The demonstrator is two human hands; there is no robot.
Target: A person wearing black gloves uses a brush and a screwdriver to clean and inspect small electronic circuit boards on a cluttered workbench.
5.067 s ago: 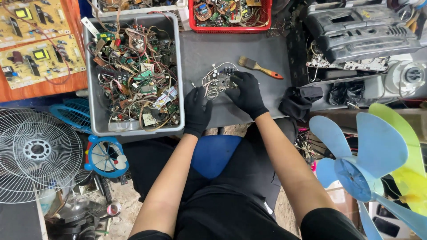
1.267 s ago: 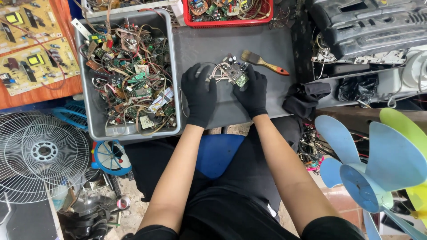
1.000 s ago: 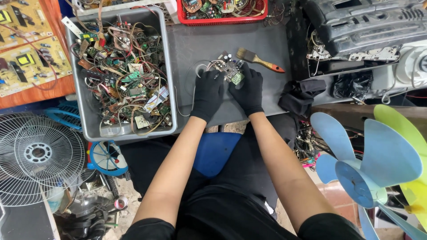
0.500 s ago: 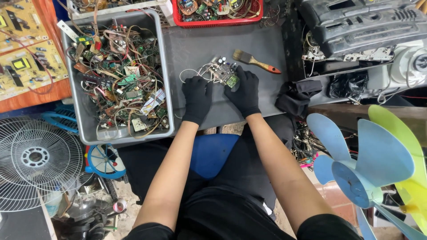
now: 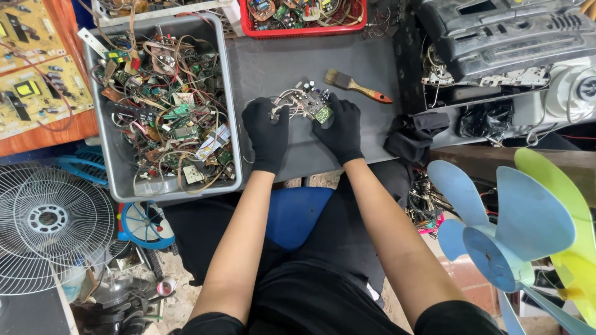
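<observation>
Two gloved hands grip a small wired circuit board over a dark grey work mat.

The left hand (image 5: 268,131) closes its fingers on the wire end of the circuit board (image 5: 308,103), while the right hand (image 5: 339,127) pinches the green end, at about 3 o'clock from the left. A paintbrush (image 5: 357,86) lies on the mat (image 5: 267,65) at 1 o'clock of the board, apart from it. A grey bin of scrap boards and wires (image 5: 160,107) sits at 9 o'clock, a red basket (image 5: 303,15) at 12.

Just one view here, a head-worn cam looking almost straight down from above the person's lap onto the dark grey worktop (image 5: 273,62). It sits at about arm's length, so the forearms run up from the bottom edge.
</observation>
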